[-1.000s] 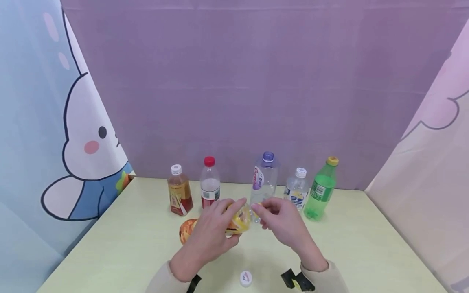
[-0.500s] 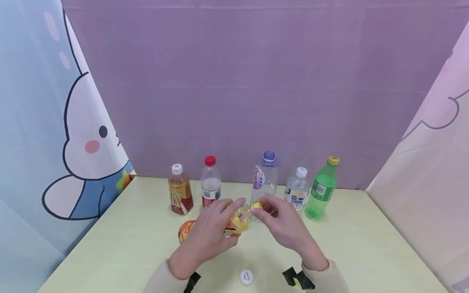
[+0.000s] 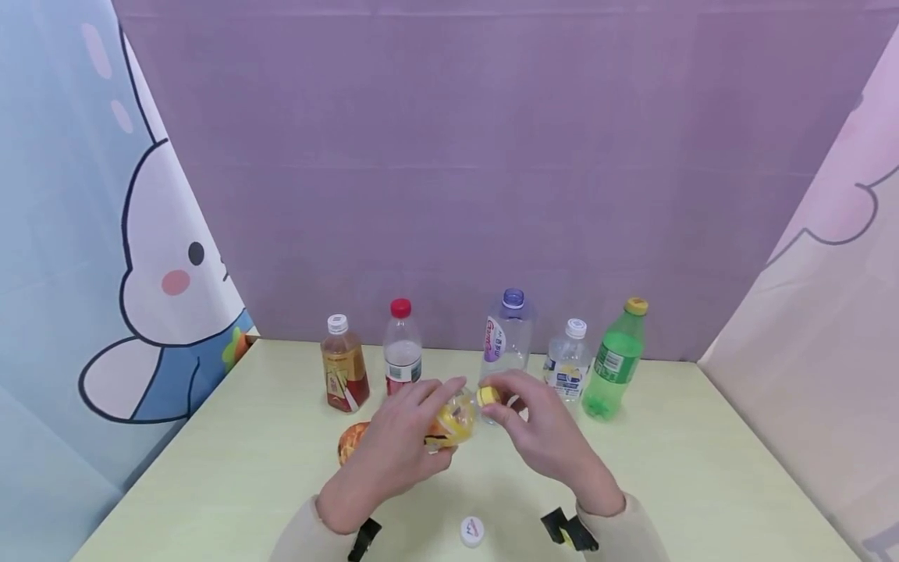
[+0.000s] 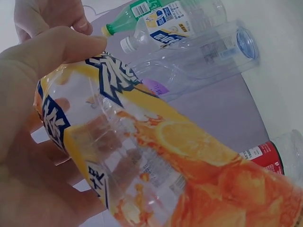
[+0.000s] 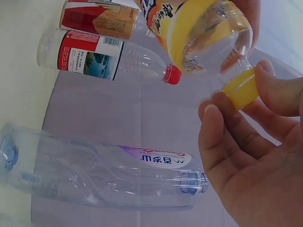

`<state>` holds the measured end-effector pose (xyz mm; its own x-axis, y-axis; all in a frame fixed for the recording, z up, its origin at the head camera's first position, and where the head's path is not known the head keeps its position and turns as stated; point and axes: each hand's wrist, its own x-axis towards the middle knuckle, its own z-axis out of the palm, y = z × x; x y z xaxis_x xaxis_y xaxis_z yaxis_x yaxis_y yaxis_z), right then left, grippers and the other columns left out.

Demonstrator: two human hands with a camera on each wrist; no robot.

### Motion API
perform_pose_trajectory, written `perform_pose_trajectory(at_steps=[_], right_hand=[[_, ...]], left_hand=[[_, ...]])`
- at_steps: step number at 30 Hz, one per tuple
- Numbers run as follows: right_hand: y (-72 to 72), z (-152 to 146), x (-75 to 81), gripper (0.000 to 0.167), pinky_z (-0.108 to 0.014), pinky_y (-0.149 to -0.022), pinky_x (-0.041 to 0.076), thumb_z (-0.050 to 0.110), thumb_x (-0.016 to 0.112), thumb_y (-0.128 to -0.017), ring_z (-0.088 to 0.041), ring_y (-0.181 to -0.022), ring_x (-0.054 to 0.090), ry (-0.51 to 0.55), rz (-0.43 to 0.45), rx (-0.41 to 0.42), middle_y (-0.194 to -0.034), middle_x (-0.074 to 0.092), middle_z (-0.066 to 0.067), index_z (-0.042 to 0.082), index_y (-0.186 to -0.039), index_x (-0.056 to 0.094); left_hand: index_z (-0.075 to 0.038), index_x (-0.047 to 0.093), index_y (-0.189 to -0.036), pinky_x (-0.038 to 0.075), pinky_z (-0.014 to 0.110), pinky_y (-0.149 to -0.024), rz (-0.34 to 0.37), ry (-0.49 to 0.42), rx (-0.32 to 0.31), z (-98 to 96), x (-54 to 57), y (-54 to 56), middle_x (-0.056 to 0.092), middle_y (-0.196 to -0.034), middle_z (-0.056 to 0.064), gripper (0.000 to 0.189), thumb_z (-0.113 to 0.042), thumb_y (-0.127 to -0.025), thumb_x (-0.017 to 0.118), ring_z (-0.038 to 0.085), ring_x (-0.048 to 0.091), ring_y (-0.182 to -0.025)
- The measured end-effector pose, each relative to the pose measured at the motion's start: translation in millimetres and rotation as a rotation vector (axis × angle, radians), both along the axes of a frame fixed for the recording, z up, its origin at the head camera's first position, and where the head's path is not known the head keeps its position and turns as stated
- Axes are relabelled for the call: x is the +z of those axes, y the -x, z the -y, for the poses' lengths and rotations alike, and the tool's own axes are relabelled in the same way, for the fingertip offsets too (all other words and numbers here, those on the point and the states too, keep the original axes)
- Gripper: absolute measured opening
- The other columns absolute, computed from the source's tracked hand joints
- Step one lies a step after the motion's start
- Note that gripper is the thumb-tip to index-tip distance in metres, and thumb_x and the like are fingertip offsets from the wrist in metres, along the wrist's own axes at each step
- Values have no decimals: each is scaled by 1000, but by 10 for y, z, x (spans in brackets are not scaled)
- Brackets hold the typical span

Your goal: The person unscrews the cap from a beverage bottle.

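Note:
My left hand grips a clear plastic bottle with a yellow and orange label, tilted with its neck to the right. Its fingers and thumb wrap the upper body in the left wrist view, where the label shows orange slices. At the bottle's mouth, the thumb and fingers of my right hand pinch a yellow cap. In the right wrist view the cap sits against the neck; how firmly it is seated I cannot tell. A loose white cap lies on the table between my forearms.
Behind my hands stand a brown drink bottle, a red-capped bottle, a tall uncapped clear bottle, a small white-capped bottle and a green bottle. A purple cloth hangs behind the table.
The fingers of my right hand have shifted around the yellow cap, so more of it shows. Both hands and the held bottle have moved slightly left; the standing bottles stay put.

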<state>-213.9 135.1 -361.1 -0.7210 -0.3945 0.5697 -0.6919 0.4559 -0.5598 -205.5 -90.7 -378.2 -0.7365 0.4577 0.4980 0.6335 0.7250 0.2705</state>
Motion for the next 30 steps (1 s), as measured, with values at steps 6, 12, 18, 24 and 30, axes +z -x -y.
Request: perform_pose_trajectory(at_steps=[6, 12, 18, 24, 30], right_hand=[[-15, -12, 16, 27, -28, -74, 57, 4, 77, -87, -10, -85, 60, -24, -30, 0, -96, 65, 6, 5, -114, 70], [-41, -18, 33, 30, -30, -80, 59, -2, 77, -85, -14, -87, 63, -13, -10, -3, -102, 69, 3, 7, -113, 72], [-35, -15, 31, 34, -30, -82, 59, -8, 78, -81, -13, -89, 64, -1, 0, -4, -107, 70, 0, 7, -111, 72], [-27, -5, 32, 34, -30, -83, 59, -9, 79, -79, -11, -90, 66, 2, -22, -13, -108, 71, 1, 6, -109, 73], [-33, 6, 35, 34, -32, -86, 59, -9, 75, -84, -21, -101, 67, 4, 55, 3, -114, 69, -4, 4, -116, 70]], left_hand=[[-22, 51, -148, 51, 47, -99, -2, 29, -2, -2, 8, -2, 62, -128, 4, 85, -26, -74, 92, 23, 59, -114], [-21, 51, -148, 52, 47, -98, -15, 42, 4, -7, 4, -10, 62, -127, 5, 86, -27, -73, 93, 24, 59, -114], [-22, 51, -149, 52, 47, -98, 6, 39, 8, -9, 11, -16, 61, -128, 5, 86, -26, -74, 93, 24, 59, -114], [-22, 49, -150, 52, 45, -99, 33, 27, 1, 0, 12, -10, 61, -129, 4, 87, -24, -74, 92, 24, 58, -115], [-22, 47, -152, 52, 46, -100, 69, 27, 1, 5, -5, 1, 60, -130, 5, 88, -24, -76, 91, 25, 57, -116]])
